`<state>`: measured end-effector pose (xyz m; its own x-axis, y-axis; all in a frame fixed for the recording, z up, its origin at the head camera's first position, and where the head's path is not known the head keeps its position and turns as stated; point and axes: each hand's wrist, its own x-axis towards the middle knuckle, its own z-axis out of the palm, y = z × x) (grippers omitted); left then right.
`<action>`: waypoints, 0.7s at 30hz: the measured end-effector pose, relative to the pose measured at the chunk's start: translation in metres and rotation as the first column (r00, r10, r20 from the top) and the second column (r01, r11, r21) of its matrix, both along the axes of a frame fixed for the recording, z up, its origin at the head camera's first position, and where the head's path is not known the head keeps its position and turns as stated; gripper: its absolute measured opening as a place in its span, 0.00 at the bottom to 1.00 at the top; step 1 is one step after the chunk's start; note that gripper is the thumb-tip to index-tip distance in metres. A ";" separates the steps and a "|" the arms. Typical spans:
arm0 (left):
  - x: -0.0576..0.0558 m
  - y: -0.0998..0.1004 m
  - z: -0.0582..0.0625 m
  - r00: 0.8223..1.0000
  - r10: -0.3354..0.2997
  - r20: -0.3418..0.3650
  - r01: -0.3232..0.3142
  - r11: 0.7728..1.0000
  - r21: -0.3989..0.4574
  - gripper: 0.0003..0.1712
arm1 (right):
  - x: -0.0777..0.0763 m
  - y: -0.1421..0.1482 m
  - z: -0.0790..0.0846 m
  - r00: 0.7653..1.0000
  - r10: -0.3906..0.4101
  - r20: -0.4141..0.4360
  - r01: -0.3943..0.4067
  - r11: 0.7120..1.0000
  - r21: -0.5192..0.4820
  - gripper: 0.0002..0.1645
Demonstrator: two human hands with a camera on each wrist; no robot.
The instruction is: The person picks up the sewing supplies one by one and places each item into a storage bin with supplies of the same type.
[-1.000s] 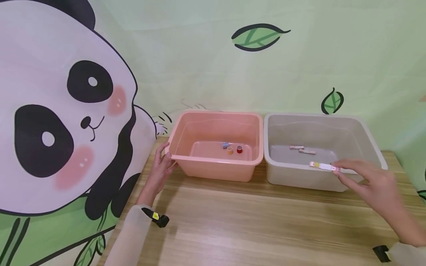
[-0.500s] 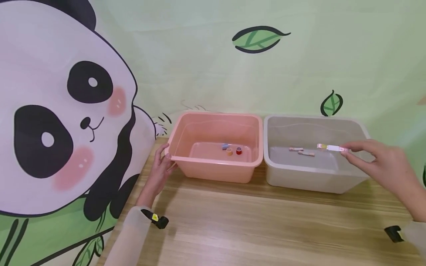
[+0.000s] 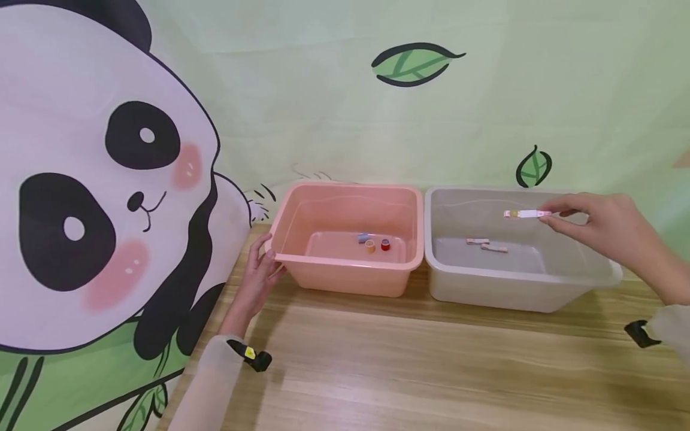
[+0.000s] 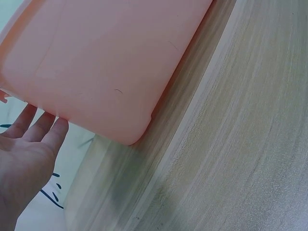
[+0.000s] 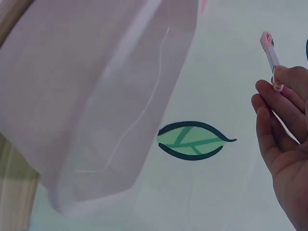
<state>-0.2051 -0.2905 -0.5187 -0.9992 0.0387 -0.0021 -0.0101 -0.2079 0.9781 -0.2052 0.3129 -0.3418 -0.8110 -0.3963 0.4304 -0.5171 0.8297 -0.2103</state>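
In the head view, my right hand point(image 3: 606, 224) pinches one end of a pink skein of embroidery thread point(image 3: 521, 214) with paper bands, held above the grey bin point(image 3: 485, 284). Looped pink strands show at the far end of the skein point(image 5: 268, 39) in the right wrist view. Two similar skeins point(image 3: 478, 241) lie on the grey bin's floor. My left hand point(image 3: 259, 278) touches the left front corner of the pink bin point(image 3: 345, 278), its fingertips point(image 4: 61, 126) against the rim from outside. Inside that bin are three small thread spools: blue point(image 3: 363, 238), yellow point(image 3: 369, 246) and red point(image 3: 385, 245).
Both bins stand side by side at the back of a wooden table point(image 3: 409, 365). Behind them hangs a green backdrop point(image 3: 302, 108) with leaves and a large panda point(image 3: 70, 143) on the left.
My right hand first moved up and right with the skein, then further up and back left, over the grey bin. My left hand stays at the pink bin's corner.
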 end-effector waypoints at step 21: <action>-0.001 0.000 0.000 1.000 0.004 -0.003 -0.004 1.000 0.018 0.27 | -0.095 0.029 0.025 0.908 -0.086 0.411 -0.011 0.974 0.227 0.13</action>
<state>-0.2058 -0.2906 -0.5189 -0.9994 0.0342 0.0018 -0.0059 -0.2251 0.9743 -0.3004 0.3414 -0.3167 -0.9124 -0.4071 -0.0427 -0.3902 0.8965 -0.2099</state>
